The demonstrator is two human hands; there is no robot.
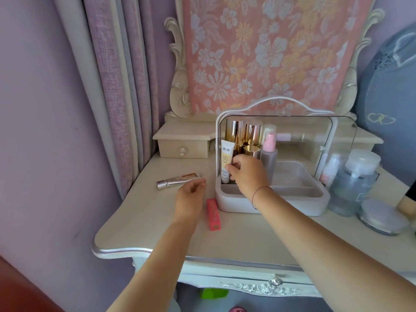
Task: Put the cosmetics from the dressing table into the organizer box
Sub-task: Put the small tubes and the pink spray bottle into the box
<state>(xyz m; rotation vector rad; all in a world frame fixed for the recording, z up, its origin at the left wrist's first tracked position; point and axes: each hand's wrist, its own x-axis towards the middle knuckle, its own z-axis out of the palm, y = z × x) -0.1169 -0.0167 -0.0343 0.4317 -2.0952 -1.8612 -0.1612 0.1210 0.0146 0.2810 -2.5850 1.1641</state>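
The white organizer box [270, 204] stands open on the dressing table [139, 221], its clear lid swung right. Inside its left part stand several gold-capped bottles [244, 134], a white BB tube [225, 162] and a pink-capped spray bottle [269, 152]. My right hand [246, 174] reaches into the box and its fingers close on a dark slim item beside the BB tube. My left hand [190, 199] hovers over the table with fingers apart, holding nothing. A silver-capped tube [177, 180] lies just beyond it, and a pink lipstick box [213, 213] lies to its right.
Right of the box stand a large clear bottle [353, 183], a small white bottle [329, 170] and a round lidded jar [382, 218]. A small drawer unit [183, 144] sits at the back left. A floral cloth [270, 52] covers the mirror. Curtains hang at left.
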